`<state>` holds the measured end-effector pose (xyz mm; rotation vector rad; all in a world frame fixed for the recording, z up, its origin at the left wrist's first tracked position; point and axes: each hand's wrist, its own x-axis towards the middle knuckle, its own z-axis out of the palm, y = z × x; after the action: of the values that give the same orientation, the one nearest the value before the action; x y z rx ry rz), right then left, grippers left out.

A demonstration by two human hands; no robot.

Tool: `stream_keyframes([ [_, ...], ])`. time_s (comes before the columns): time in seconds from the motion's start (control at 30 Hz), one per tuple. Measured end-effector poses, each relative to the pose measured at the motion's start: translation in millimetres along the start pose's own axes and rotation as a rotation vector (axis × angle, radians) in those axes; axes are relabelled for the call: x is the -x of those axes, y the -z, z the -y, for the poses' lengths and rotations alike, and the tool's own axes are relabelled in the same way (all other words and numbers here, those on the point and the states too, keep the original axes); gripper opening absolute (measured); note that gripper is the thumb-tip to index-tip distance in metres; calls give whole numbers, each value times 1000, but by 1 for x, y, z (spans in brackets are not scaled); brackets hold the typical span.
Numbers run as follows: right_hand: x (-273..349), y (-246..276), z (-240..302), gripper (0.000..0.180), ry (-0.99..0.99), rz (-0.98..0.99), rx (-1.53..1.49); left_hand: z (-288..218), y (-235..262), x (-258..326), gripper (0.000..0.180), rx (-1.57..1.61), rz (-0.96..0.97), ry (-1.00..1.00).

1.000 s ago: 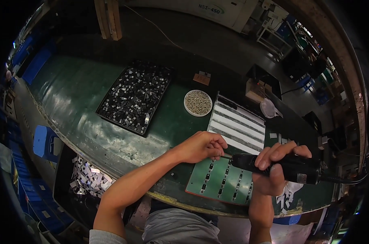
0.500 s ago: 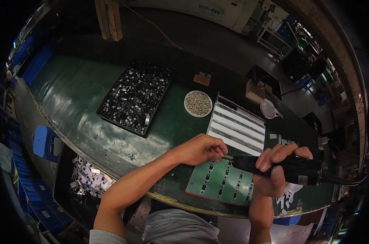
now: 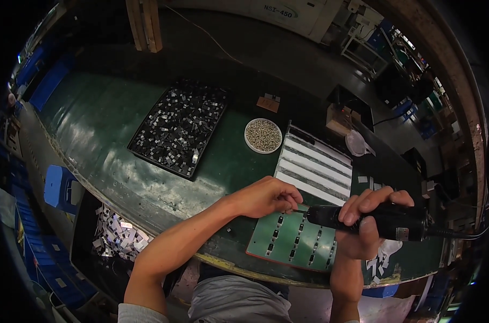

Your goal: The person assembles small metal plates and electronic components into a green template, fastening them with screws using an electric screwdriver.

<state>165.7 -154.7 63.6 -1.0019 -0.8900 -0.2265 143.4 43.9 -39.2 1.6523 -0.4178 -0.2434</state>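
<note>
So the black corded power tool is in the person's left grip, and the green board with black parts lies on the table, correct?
Wrong side: the head view shows the black corded power tool in the right grip. The green board with black parts does lie on the table.

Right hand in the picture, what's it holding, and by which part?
The right hand holds a black corded tool around the middle of its body.

I see right hand (image 3: pixel 363 226) gripping black electric screwdriver (image 3: pixel 398 222), left hand (image 3: pixel 269 195) curled beside its tip, green board (image 3: pixel 262 237) near desk's (image 3: pixel 110 156) near edge.
</note>
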Motion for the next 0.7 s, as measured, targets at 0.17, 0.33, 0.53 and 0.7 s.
stream_keyframes([
  [0.17,6,-16,20,56,-241,-38,-17,0,1,-1,32,24,-27,-10],
  [0.33,20,-34,52,62,-580,1,-98,-4,2,-2,36,0,-31,24],
  [0.53,24,-32,41,62,-600,65,-80,-2,1,-2,38,8,-20,32],
  [0.7,24,-33,39,60,-556,145,-93,-8,1,-2,37,-16,-14,4],
])
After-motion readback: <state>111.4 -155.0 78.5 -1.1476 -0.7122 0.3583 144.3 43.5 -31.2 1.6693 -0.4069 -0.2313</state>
